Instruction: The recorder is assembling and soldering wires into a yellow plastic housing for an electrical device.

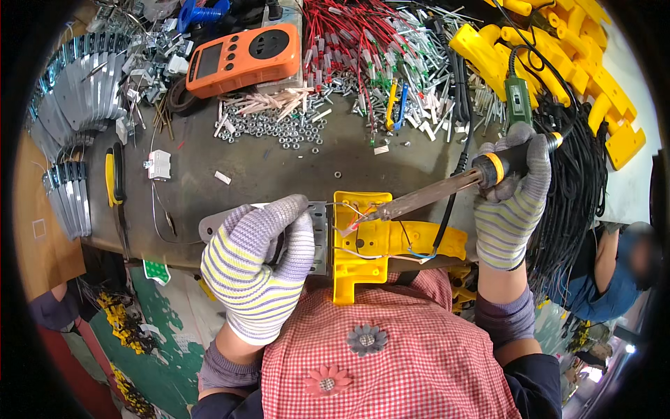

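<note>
My right hand (513, 188), in a striped knit glove, is closed around the dark handle of a soldering iron (436, 193). The iron's tip points left and meets several thin wires (360, 216) inside a yellow plastic housing (361, 269). My gloved left hand (262, 262) is pinched closed beside it, with a thin silvery wire (324, 203) running from the fingertips toward the iron's tip. Partly under that hand lies a grey metal blade (211, 226) with a slotted plate (319, 241) against the housing. A black cord (447, 222) enters the housing's handle.
Behind the work lie an orange meter (244, 59), loose nuts (279, 129) and red-wired parts (342, 42). Yellow housings (614, 133) and black cords (569, 202) heap at right. Metal blades (77, 98) and yellow-black pliers (115, 178) are at left. Another person (607, 272) sits at far right.
</note>
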`<state>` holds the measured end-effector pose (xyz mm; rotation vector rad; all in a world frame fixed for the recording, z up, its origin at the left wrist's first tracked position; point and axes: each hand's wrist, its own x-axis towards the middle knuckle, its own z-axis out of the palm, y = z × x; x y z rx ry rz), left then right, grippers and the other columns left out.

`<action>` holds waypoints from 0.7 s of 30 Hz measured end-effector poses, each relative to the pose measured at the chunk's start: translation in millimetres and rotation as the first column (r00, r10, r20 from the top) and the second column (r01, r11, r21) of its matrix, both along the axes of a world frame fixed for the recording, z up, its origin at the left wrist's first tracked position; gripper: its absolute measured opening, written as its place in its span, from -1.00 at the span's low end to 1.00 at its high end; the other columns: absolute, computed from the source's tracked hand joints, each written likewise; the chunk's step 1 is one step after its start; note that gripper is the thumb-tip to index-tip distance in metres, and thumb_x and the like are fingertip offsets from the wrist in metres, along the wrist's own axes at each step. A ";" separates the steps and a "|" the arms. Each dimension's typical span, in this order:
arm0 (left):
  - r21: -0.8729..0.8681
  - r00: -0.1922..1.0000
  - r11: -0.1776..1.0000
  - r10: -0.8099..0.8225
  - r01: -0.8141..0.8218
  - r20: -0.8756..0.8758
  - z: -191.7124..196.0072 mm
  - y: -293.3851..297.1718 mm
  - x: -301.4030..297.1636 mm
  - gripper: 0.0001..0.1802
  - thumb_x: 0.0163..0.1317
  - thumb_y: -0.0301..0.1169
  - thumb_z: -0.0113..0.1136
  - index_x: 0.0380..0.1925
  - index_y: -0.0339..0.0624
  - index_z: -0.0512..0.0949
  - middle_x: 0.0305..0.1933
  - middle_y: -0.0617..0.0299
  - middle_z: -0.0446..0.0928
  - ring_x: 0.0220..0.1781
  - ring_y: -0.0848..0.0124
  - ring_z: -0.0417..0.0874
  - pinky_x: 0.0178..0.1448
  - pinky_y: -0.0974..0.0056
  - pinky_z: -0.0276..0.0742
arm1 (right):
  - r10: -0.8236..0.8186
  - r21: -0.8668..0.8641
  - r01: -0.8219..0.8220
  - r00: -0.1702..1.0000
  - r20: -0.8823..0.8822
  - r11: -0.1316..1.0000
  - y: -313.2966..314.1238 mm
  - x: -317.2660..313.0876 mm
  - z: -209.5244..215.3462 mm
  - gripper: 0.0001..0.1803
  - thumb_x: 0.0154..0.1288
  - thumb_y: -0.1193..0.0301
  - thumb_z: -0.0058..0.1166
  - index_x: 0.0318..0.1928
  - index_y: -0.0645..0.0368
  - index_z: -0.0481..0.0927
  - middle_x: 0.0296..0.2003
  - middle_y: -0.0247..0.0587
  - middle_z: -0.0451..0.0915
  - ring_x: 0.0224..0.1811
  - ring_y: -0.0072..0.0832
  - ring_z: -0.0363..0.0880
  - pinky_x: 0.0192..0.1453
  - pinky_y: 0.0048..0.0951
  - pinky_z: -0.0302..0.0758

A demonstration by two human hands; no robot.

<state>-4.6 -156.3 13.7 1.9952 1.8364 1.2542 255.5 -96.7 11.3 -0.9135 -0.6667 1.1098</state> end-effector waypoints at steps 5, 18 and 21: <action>0.015 1.000 1.000 0.008 -0.008 -0.020 -2.3 1.6 -0.4 -0.81 0.06 -0.52 0.44 -0.28 -0.09 0.74 -0.34 0.21 0.72 -0.36 0.23 0.72 -0.07 0.20 0.62 | -0.029 -0.028 0.032 0.996 0.088 0.999 2.3 -3.0 -3.3 -0.63 0.49 0.10 0.07 -0.02 0.16 0.58 -0.20 -0.34 0.57 -0.22 -0.52 0.61 -0.05 -0.44 0.62; 0.006 0.999 0.999 0.032 -0.032 0.033 -4.3 -6.5 -5.8 -0.78 0.04 -0.55 0.45 -0.27 -0.11 0.74 -0.34 0.20 0.72 -0.36 0.26 0.71 -0.18 0.26 0.60 | -0.026 0.058 0.014 0.975 0.222 0.998 2.6 4.6 -10.9 -0.70 0.47 0.12 0.15 -0.04 0.07 0.65 -0.27 -0.42 0.70 -0.27 -0.52 0.71 -0.09 -0.38 0.70; 0.008 0.998 0.999 0.044 -0.044 0.034 -3.3 -15.4 -10.6 -0.78 0.02 -0.55 0.46 -0.27 -0.10 0.75 -0.36 0.22 0.71 -0.40 0.29 0.68 -0.23 0.27 0.57 | 0.071 -0.029 -0.071 0.997 -0.011 0.997 12.6 12.4 2.5 -0.66 0.48 0.06 0.11 -0.04 0.05 0.65 -0.29 -0.39 0.69 -0.30 -0.49 0.72 -0.16 -0.43 0.70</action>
